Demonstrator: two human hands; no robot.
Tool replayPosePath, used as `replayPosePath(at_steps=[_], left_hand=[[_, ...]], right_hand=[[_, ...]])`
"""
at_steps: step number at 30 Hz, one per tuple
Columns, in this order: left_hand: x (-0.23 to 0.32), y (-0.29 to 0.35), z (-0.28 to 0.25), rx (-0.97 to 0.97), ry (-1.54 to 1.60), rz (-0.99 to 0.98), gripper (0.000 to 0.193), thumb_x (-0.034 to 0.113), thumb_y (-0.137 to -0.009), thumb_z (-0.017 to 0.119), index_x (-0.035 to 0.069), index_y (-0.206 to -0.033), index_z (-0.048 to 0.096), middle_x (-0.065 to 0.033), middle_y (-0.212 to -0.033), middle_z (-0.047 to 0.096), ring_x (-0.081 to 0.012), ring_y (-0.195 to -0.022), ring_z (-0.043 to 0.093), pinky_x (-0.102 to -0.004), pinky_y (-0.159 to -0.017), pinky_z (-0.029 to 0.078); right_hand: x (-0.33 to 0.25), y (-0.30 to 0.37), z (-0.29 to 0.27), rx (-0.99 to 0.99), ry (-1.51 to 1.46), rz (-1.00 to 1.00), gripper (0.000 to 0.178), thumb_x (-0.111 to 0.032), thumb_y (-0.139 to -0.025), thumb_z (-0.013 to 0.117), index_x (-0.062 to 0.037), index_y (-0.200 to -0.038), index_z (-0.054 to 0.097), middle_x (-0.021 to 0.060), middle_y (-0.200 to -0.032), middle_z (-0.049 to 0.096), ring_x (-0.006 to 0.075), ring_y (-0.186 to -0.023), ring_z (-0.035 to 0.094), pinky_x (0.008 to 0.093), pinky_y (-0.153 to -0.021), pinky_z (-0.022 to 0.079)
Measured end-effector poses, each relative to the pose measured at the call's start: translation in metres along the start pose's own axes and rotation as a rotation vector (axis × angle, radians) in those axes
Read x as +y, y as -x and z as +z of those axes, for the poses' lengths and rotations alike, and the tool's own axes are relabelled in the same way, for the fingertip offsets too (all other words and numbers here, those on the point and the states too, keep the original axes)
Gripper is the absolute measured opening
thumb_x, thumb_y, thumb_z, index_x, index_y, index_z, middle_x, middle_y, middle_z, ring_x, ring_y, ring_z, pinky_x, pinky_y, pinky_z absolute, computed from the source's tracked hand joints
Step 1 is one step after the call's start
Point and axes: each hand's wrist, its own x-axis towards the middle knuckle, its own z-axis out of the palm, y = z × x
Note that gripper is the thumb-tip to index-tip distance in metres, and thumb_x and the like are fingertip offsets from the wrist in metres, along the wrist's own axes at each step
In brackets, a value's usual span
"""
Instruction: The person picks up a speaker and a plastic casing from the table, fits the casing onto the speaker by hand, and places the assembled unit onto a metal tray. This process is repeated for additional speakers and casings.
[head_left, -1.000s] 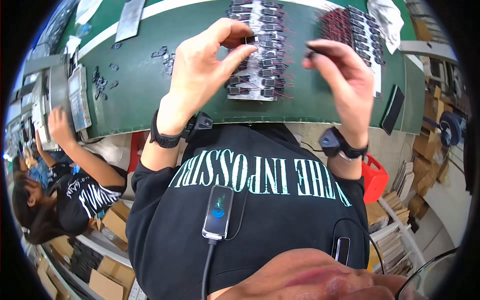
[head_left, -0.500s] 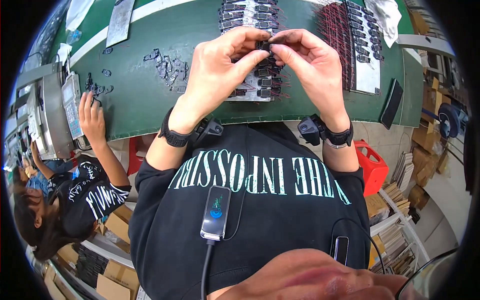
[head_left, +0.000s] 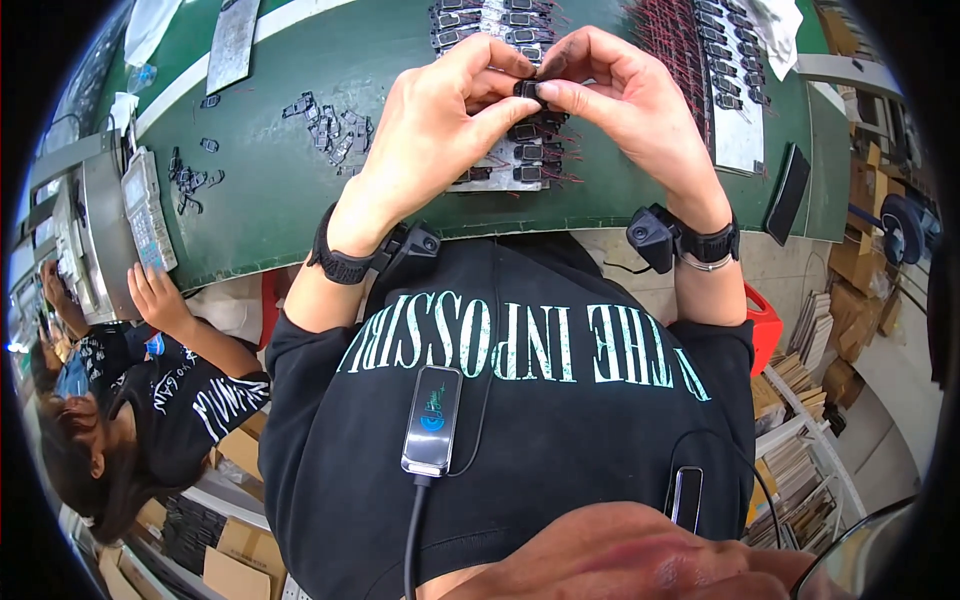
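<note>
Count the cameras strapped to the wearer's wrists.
2: the left camera at the wrist of the left hand, the right camera at the wrist of the right hand.

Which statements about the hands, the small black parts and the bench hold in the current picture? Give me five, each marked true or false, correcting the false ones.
1. The left hand and right hand meet at one small black part. True.
2. The hands are over the rightmost board. False: they are above the middle board, which carries rows of black parts.
3. A dark phone-like slab lies to the right of both hands. True.
4. The bench top is yellow. False: the bench top is green.
5. Loose black pieces lie to the left of the left hand. True.
</note>
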Motion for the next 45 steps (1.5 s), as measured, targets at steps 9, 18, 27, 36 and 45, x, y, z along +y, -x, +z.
replayPosePath(at_steps=[9,18,27,36,45], left_hand=[[0.000,-0.002,0.005,-0.018,-0.056,0.061,0.024,0.009,-0.084,0.072,0.002,-0.105,0.062,-0.0130,-0.089,0.073,-0.0208,-0.083,0.073,-0.0294,-0.071,0.057],[0.018,0.003,0.011,-0.040,-0.128,0.056,0.025,0.003,-0.086,0.069,0.002,-0.110,0.062,-0.0139,-0.098,0.072,-0.0210,-0.091,0.073,-0.0311,-0.078,0.057],[0.021,0.009,0.003,-0.016,0.175,0.018,0.032,-0.001,-0.089,0.065,0.001,-0.122,0.062,-0.0109,-0.113,0.069,-0.0165,-0.100,0.068,-0.0291,-0.085,0.055],[0.021,0.020,0.014,-0.123,0.108,-0.004,0.023,-0.001,-0.091,0.063,-0.001,-0.113,0.067,-0.0110,-0.111,0.070,-0.0166,-0.097,0.068,-0.0273,-0.084,0.054],[0.014,0.023,-0.003,-0.032,0.078,0.036,0.020,0.000,-0.093,0.061,-0.003,-0.111,0.067,-0.0114,-0.109,0.070,-0.0164,-0.095,0.068,-0.0274,-0.084,0.055]], right_hand=[[-0.013,0.002,-0.005,-0.046,0.076,0.107,0.037,-0.013,-0.091,0.066,-0.0084,-0.126,0.057,0.0091,-0.111,0.066,0.0171,-0.092,0.064,0.0318,-0.084,0.051],[-0.019,0.026,0.007,0.237,0.641,-0.200,0.018,-0.003,-0.090,0.064,0.0006,-0.107,0.059,0.0046,-0.094,0.065,0.0087,-0.089,0.061,0.0240,-0.081,0.052],[-0.010,0.120,-0.127,0.562,0.418,0.008,0.019,-0.006,-0.090,0.067,0.0003,-0.107,0.067,0.0012,-0.094,0.068,0.0077,-0.087,0.060,0.0238,-0.079,0.049],[0.021,0.104,-0.157,0.663,0.504,0.066,0.018,-0.012,-0.091,0.067,-0.0030,-0.106,0.071,-0.0003,-0.096,0.066,0.0076,-0.085,0.060,0.0231,-0.080,0.048],[0.007,0.120,-0.136,0.859,0.708,-0.132,0.017,-0.010,-0.091,0.067,-0.0023,-0.105,0.072,0.0025,-0.101,0.065,0.0100,-0.091,0.061,0.0236,-0.084,0.047]])
